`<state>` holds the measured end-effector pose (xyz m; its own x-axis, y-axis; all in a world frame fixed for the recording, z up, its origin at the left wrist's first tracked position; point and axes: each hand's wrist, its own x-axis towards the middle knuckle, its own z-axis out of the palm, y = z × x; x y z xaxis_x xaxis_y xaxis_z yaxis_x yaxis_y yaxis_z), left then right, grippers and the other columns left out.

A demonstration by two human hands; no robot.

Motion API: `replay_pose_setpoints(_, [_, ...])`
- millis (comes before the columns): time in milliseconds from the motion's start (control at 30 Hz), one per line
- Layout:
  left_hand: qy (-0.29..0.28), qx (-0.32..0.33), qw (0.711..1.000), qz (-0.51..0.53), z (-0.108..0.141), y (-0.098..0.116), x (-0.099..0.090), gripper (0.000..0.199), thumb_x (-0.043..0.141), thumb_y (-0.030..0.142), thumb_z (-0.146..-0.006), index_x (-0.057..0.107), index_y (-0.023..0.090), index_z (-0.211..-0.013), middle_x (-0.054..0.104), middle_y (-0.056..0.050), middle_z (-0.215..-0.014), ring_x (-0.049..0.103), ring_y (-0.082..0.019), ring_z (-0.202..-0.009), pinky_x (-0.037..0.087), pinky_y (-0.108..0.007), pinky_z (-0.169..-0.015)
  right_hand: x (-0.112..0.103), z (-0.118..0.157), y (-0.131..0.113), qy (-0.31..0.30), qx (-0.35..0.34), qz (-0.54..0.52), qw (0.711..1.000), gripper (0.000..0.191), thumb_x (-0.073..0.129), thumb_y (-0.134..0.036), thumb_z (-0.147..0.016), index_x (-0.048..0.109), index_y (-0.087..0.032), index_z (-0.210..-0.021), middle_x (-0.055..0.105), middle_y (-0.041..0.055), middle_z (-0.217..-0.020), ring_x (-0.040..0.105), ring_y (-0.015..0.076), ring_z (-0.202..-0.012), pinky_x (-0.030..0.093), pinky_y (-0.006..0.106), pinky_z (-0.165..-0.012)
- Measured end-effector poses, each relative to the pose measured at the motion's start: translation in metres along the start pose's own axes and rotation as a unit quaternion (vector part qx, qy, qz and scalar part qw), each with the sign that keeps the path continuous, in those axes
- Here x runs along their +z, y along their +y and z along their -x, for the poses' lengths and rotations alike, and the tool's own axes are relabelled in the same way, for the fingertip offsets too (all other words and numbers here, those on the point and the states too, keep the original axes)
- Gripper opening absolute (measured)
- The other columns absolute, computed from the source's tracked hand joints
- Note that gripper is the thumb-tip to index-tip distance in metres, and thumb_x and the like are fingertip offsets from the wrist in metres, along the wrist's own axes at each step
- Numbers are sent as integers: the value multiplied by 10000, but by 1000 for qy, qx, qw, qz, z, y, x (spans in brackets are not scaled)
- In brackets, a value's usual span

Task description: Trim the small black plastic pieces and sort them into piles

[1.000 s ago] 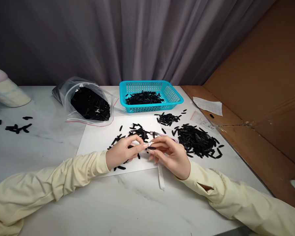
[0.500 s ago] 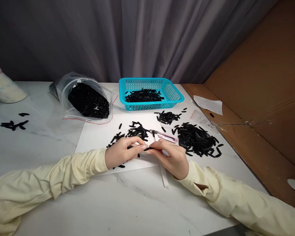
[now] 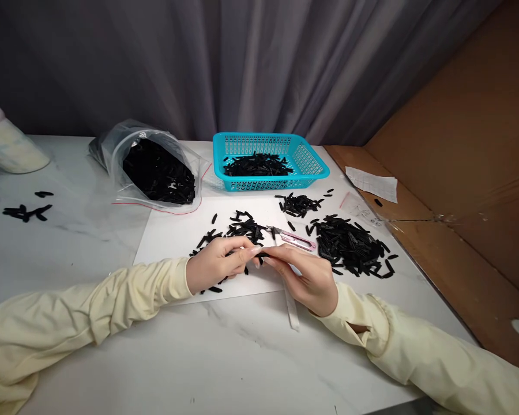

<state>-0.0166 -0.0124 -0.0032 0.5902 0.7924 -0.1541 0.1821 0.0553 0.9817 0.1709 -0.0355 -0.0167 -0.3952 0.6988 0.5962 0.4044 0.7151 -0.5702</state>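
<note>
My left hand and my right hand meet over a white sheet, fingertips almost touching. Between them is a small black strip, pinched by thumb and fingers on both sides and mostly covered. Loose black strips lie on the sheet just beyond and under my left hand. Pink-handled thread snips rest behind my right hand. A narrow white strip sticks out below that hand.
At the back stands a blue basket with black strips inside. An open zip bag full of them lies to its left. A large heap and a smaller heap sit right. Cardboard borders the right side.
The view has shifted slightly. My fingertips have closed further over the black strip, and less of it shows between them. The surrounding piles look the same.
</note>
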Motion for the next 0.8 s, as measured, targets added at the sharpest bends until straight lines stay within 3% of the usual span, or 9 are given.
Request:
replay_pose_setpoints(200, [4, -2, 999, 46, -2, -1, 0, 304, 444, 412, -835, 509, 145, -705, 283, 94, -421, 257, -44, -386, 253, -187, -399, -1, 0, 0, -14, 8, -7, 1000, 233, 452, -93, -862, 582, -180, -1035, 655, 50, -765, 607, 139, -676, 485, 254, -610])
replay_pose_setpoints(467, [8, 1, 1000, 27, -2, -1, -1, 325, 436, 423, -842, 489, 158, -661, 302, 83, -432, 307, -59, -409, 323, -215, -450, 0, 2, 1, -23, 6, -6, 1000, 224, 432, -116, -873, 587, -176, -1023, 657, 64, -783, 605, 143, -674, 496, 260, -612])
replay_pose_setpoints(800, [10, 11, 999, 32, -1, -1, 0, 268, 434, 359, -847, 462, 167, -661, 304, 90, -433, 277, -49, -398, 266, -192, -414, 2, 1, 0, -2, -19, 0, 1000, 192, 495, -94, -845, 592, -173, -990, 654, 57, -758, 591, 136, -642, 494, 256, -588])
